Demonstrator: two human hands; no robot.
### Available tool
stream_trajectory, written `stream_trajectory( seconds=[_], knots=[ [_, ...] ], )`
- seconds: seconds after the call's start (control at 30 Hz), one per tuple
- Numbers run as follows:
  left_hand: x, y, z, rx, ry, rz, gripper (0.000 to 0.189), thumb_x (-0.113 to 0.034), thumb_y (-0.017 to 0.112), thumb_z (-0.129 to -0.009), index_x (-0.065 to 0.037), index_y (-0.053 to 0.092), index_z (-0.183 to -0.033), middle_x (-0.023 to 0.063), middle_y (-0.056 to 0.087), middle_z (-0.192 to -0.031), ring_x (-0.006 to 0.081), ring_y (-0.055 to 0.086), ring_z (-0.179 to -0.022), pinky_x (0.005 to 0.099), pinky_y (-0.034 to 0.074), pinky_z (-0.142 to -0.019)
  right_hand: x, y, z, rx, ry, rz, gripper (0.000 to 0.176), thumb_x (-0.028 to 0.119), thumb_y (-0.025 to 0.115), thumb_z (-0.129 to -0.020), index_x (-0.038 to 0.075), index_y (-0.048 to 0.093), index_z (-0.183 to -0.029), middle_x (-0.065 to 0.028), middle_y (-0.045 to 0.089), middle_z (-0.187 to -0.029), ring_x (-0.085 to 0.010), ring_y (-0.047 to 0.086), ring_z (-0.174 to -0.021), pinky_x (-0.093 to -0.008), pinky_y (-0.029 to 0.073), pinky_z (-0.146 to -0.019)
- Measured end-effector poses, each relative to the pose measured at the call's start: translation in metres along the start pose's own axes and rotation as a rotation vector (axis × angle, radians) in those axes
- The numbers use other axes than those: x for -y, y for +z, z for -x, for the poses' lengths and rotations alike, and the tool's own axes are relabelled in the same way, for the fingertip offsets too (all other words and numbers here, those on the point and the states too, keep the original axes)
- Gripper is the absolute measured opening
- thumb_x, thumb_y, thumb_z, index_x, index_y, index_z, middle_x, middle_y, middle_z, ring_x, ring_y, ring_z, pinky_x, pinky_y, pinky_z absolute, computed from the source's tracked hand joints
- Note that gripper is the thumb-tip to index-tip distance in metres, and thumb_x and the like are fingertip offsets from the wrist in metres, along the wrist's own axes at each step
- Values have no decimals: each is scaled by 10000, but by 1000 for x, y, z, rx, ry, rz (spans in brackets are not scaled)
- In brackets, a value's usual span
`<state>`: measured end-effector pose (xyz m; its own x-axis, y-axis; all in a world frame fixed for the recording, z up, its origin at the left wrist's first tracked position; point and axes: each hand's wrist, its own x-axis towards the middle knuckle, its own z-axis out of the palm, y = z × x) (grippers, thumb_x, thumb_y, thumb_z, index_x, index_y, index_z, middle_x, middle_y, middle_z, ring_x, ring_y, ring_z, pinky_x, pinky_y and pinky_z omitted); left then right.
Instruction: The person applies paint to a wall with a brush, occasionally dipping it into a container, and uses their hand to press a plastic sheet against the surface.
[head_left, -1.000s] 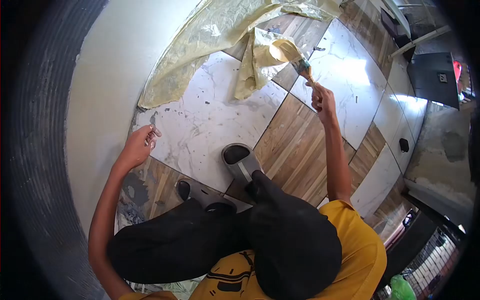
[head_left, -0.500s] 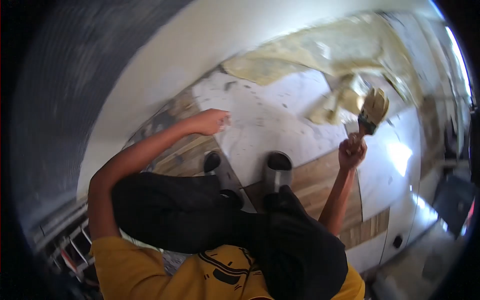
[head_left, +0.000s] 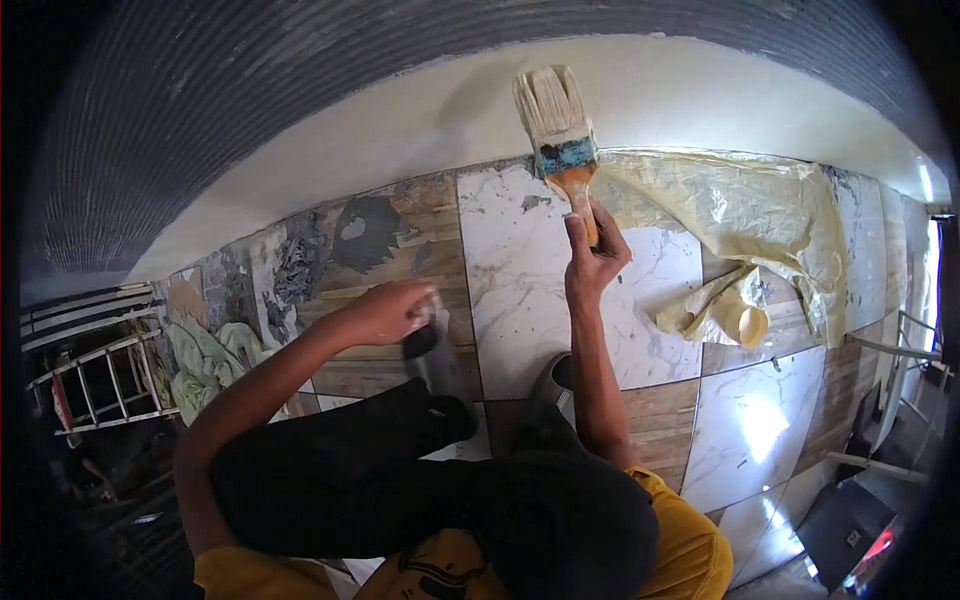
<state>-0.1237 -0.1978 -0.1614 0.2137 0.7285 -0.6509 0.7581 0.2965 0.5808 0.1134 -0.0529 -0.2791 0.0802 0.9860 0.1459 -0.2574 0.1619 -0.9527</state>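
My right hand [head_left: 597, 250] is wrapped round the wooden handle of a wide paintbrush [head_left: 567, 152]. The brush points up and away from me, its bristles coated in cream paint and overlapping the lower wall [head_left: 400, 130] in this view. Blue paint marks its metal band. Curled into a fist, my left hand [head_left: 397, 312] hangs over the floor beside my left shoe, whitish smears on its fingertips; nothing sticks out of it. To the right of the brush, a yellowish plastic sheet [head_left: 730, 200] lies along the wall's foot, with a round cream-coloured tub [head_left: 752, 325] on its crumpled end.
Marble-look and wood-look tiles [head_left: 520, 290] cover the floor, with grey patches near the wall. A dark ridged surface [head_left: 300, 60] runs above the cream band. At left are a pale green cloth [head_left: 212, 365] and a metal rack [head_left: 100, 375]. A dark panel [head_left: 840, 530] stands at lower right.
My view has turned toward the wall. My right hand has brought the paintbrush from the right side over to the wall. My left hand has stayed closed, now lower and further left in view.
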Motion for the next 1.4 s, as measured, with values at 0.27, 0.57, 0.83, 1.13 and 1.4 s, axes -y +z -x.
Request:
stream_trajectory(
  seconds=[0.27,0.57,0.83,1.13,1.4],
  knots=[
    [96,34,63,-14,-264,188,228,-32,605,-882,-18,610,-1109,128,679,-903,272,671,-871,381,510,-814,-30,18,-21,-55,85,-46,341,80,754,-873,-69,680,-1171,-20,647,-832,-62,527,-676,-199,421,-600],
    [68,11,61,-3,-227,169,268,11,573,-897,-7,586,-1164,122,661,-951,251,651,-923,374,499,-833,-42,-6,11,-117,160,44,345,137,748,-886,-80,686,-1145,-11,630,-801,-62,511,-675,-214,418,-599],
    [66,0,112,-95,-206,75,351,111,520,-896,-32,562,-1214,120,592,-1061,214,615,-900,356,504,-839,-58,-10,-6,-60,176,104,276,140,661,-943,-82,673,-1106,26,530,-706,-36,414,-588,-216,329,-516],
    [82,44,102,-202,-313,319,362,108,528,-827,-28,579,-1159,94,584,-933,181,626,-846,334,501,-803,-54,-73,19,43,872,-627,388,360,430,-1058,29,578,-1199,62,335,-604,-49,268,-422,-220,234,-386],
    [71,30,87,-168,-223,201,371,105,539,-813,-26,577,-1158,117,595,-929,213,626,-843,340,501,-798,-52,-59,4,18,1036,-496,367,350,374,-1071,42,561,-1145,55,322,-577,-50,268,-422,-208,215,-367]
  ],
)
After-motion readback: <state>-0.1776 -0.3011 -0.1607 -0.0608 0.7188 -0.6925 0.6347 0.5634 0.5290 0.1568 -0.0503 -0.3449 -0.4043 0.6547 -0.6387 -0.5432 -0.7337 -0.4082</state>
